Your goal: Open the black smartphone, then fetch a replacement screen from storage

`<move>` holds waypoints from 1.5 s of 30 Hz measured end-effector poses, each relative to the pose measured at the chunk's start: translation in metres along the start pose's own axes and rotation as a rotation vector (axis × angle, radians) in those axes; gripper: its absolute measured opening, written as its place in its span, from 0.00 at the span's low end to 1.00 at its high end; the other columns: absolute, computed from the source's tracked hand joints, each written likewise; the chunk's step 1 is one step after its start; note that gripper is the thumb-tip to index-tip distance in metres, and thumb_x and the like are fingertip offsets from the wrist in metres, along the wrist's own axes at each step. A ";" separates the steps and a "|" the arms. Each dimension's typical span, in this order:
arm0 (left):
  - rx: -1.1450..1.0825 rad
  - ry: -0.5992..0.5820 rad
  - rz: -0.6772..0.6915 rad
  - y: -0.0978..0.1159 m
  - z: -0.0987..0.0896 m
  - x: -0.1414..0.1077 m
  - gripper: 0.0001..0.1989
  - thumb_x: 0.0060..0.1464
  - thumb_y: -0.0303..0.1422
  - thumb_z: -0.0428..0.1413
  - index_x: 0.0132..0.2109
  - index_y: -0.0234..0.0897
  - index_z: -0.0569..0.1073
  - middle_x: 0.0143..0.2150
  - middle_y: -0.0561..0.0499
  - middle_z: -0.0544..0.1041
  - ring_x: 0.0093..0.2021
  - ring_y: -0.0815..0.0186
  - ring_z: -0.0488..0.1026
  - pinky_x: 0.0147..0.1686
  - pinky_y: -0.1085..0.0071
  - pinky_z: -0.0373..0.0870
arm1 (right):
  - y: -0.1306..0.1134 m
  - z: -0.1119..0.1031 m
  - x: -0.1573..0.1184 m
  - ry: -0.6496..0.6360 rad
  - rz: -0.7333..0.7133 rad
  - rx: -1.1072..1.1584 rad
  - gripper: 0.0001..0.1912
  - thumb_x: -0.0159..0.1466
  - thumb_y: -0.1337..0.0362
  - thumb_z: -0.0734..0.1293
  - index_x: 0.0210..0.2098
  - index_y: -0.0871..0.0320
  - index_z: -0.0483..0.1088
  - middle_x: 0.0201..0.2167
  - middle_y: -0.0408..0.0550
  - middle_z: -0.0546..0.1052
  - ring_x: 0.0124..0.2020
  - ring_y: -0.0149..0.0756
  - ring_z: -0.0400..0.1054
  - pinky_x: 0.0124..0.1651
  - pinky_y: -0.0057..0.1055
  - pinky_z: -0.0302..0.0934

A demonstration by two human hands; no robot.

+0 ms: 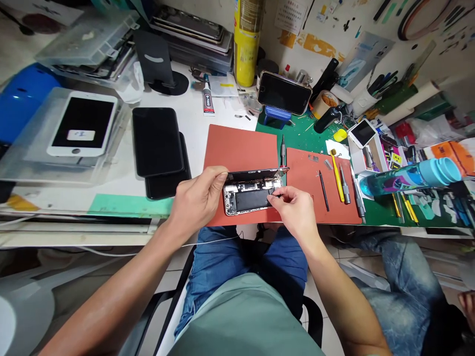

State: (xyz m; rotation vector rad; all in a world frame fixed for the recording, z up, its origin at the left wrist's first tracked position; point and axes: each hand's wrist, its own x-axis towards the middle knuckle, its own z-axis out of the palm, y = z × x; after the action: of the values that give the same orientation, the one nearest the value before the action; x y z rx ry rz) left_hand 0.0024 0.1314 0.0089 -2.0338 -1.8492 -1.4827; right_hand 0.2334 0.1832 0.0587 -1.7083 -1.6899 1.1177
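An opened phone [230, 209] lies on the red mat, with its inside parts and a black battery [247, 200] showing. Its screen [256, 174] is tilted up along the far long side. My left hand [198, 198] grips the screen's left end between thumb and fingers. Over the right end of the battery, my right hand [295, 206] is closed in a pinch, its fingertips touching or very near the phone's inside. What sits between those fingertips, if anything, is too small to tell.
Right of the phone lie a black stick tool [324, 191], a yellow-handled brush [337, 175] and a screwdriver [283, 152]. A blue bottle [408, 178] lies further right. Two dark tablets or phones [158, 141] overlap on the left. Another phone [285, 93] leans on a blue stand.
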 end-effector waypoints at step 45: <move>-0.132 -0.626 -0.027 0.028 -0.032 0.008 0.25 0.71 0.42 0.60 0.69 0.44 0.67 0.65 0.42 0.76 0.66 0.50 0.73 0.64 0.52 0.75 | 0.027 -0.011 -0.027 0.192 -0.128 0.159 0.18 0.67 0.48 0.70 0.47 0.55 0.79 0.34 0.47 0.83 0.26 0.40 0.75 0.36 0.37 0.71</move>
State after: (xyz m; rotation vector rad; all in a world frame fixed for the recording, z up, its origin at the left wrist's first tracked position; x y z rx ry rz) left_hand 0.0033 0.1105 0.0472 -2.7869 -1.9970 -1.0624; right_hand 0.2605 0.1560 0.0480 -1.5340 -1.5264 0.9691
